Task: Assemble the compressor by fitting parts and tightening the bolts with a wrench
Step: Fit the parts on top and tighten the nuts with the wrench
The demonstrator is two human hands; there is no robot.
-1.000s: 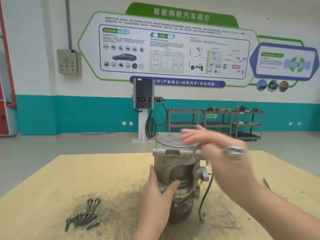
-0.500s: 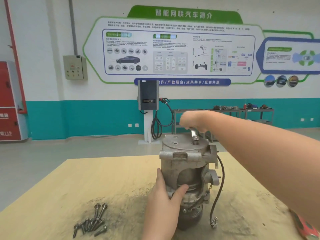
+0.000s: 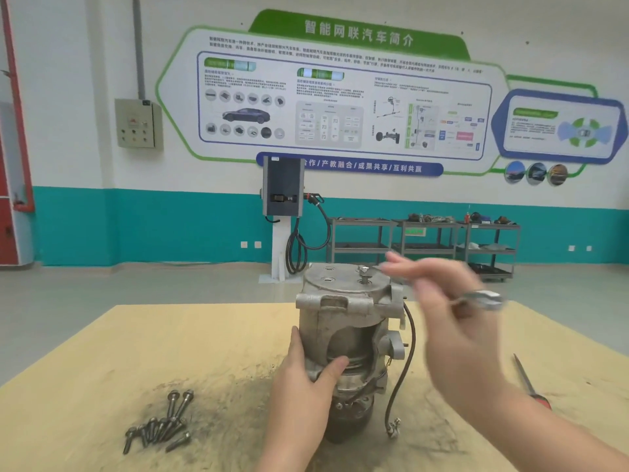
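Head view: compressor (image 3: 347,338) stands upright on the wooden table (image 3: 102,352), roughly mid-table, a bit toward the near edge, sitting in a dark grime patch. Flat round cover plate on top, one bolt (image 3: 365,274) standing proud in a top hole, the other holes visible there open. Black cable (image 3: 406,362) hangs off the compressor's right side, its connector end lying on the table.

Left hand (image 3: 306,376) grips the lower housing, thumb across the front, fingers wrapped round the left side.

Right hand (image 3: 442,301) is up beside the cover plate, right of the bolt, heavily motion-blurred. Fingers are curled round a wrench (image 3: 476,299); its shiny end sticks out to the right of the hand. Other end points toward the bolt, but blur hides whether it's actually seated on the head.

Pile of loose bolts (image 3: 160,425) on the table toward the near-left corner, well apart from the compressor. Red-handled screwdriver (image 3: 531,383) lies near the right edge, partly hidden behind the right forearm.
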